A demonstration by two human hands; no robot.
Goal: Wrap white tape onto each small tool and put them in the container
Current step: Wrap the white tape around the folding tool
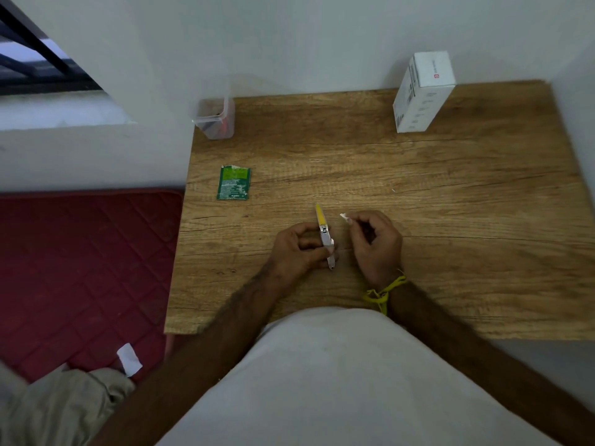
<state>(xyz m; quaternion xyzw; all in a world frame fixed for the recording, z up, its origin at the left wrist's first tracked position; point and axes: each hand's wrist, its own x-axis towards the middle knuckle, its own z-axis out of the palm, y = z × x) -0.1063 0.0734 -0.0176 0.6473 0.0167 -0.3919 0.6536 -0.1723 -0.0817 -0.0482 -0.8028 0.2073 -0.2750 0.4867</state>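
Left hand (299,249) pinches the small tool (325,238) near the surface's (450,188) front edge, long axis pointing away, while right hand (375,243), just beside, fingers closed on white tape (344,216).

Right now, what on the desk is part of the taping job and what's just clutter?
In the job:
small tool in the left hand
white tape in the right hand
clear container

Lying about:
green sachet
white box
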